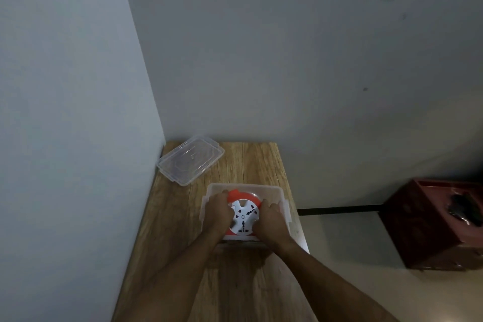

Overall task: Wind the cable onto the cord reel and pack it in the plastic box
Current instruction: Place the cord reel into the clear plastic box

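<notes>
Two bare forearms enter from about 6 o'clock, with no sleeve, watch or ring visible. The left hand (218, 213) and the right hand (271, 222) wear no gloves.

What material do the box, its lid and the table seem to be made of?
Box: likely clear, slightly frosted plastic; the reel shows through its wall.
Lid: the same transparent plastic, glossy, with moulded clip edges.
Table: wood or wood-look laminate; brown grain lines, matte finish.
</notes>
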